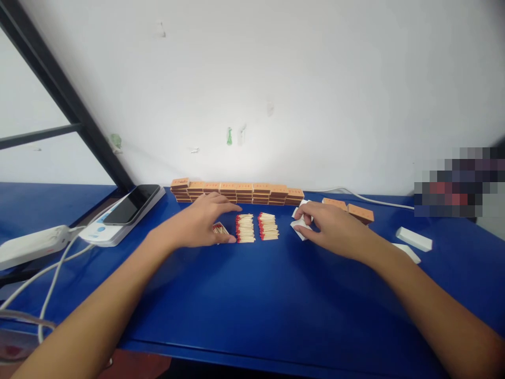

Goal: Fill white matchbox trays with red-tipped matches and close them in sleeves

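Two neat rows of red-headed matches lie on the blue table: a left row point(245, 228) and a right row point(269, 226). My left hand point(203, 221) is beside the left row, thumb and fingers apart, the thumb tip close to the match heads. Partly hidden under that hand is a small white tray point(221, 228) with matches in it. To the right of the rows, my right hand point(325, 226) has its thumb and fingers closed on a white matchbox tray point(300, 230). Another white piece shows just behind those fingers; its shape is partly covered.
A stacked wall of orange matchboxes point(236, 193) runs along the back. Two more orange matchboxes point(360, 213) sit behind my right hand. White trays point(414, 238) lie at the right. At the left are a phone point(132, 205), a power strip point(33, 246) and loose white cables point(59, 276).
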Demonstrator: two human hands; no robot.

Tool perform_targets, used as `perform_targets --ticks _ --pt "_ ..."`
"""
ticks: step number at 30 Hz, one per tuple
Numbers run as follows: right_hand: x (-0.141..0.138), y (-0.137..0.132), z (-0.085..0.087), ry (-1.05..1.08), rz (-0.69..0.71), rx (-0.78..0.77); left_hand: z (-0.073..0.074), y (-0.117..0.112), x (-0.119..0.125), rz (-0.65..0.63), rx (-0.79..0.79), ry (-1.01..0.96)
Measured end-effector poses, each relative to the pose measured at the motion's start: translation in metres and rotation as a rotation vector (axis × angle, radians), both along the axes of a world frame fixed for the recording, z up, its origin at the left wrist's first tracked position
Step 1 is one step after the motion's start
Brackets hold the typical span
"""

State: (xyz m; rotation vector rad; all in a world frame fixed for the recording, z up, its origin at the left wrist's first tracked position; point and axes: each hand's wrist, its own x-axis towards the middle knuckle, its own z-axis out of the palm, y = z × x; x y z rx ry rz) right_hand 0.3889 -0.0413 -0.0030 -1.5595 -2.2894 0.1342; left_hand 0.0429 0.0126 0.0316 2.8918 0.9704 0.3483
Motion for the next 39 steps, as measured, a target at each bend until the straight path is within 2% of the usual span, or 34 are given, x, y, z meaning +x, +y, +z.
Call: perform_targets --ticks 3,5,8,14,19,22,26,29,33,36,39 --pt "-0.012 -0.003 0.001 -0.006 0.051 0.025 0.010 0.008 -0.019 0.036 -0.122 0.061" --pt "-0.017 -0.004 0.001 0.000 0.083 0.012 0.012 0.011 -0.023 0.040 -0.162 0.089" --pt "-0.020 -0.004 0.000 0.016 0.087 0.010 0.009 0.011 -0.018 0.029 -0.210 0.105" --pt "-0.019 -0.002 -0.001 0.056 0.092 0.033 0.010 0.007 -0.008 0.127 -0.268 0.106" --pt "-0.033 -0.014 0.006 0.125 0.176 0.116 0.015 -0.005 0.001 0.081 -0.325 -0.016" --pt "-0.050 -0.029 0.008 0.152 0.288 0.083 0.006 -0.020 0.019 0.009 -0.359 -0.116" --pt "-0.069 -0.043 0.001 0.049 0.429 0.059 -0.016 -0.037 0.047 -0.084 -0.400 -0.200" --pt "-0.073 -0.045 -0.005 -0.015 0.447 0.061 -0.029 -0.043 0.059 -0.151 -0.394 -0.238" --pt "-0.068 -0.041 -0.006 -0.046 0.431 0.033 -0.036 -0.044 0.063 -0.157 -0.318 -0.232" --pt "-0.061 -0.036 -0.005 -0.065 0.405 0.018 -0.034 -0.042 0.059 -0.141 -0.211 -0.220" --pt "-0.057 -0.033 -0.005 -0.083 0.375 0.005 -0.024 -0.034 0.048 -0.105 -0.046 -0.199"
